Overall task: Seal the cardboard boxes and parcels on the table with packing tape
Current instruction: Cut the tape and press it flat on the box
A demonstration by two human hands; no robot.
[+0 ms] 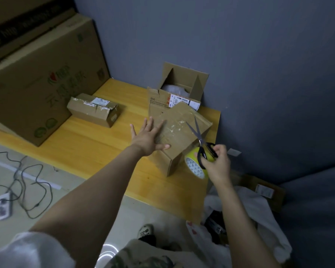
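A closed cardboard box with clear tape across its top sits near the right end of the wooden table. My left hand lies flat with spread fingers on the box's left top edge. My right hand grips black-handled scissors, blades open and pointing up over the box's right corner. A yellow roll of packing tape sits just behind that hand, beside the box. An open box stands at the wall. A small taped box lies to the left.
A very large printed carton fills the table's left end. Cables and a power strip lie on the floor at left. White cloth and a cardboard piece are heaped on the floor at right. Grey walls close off the corner.
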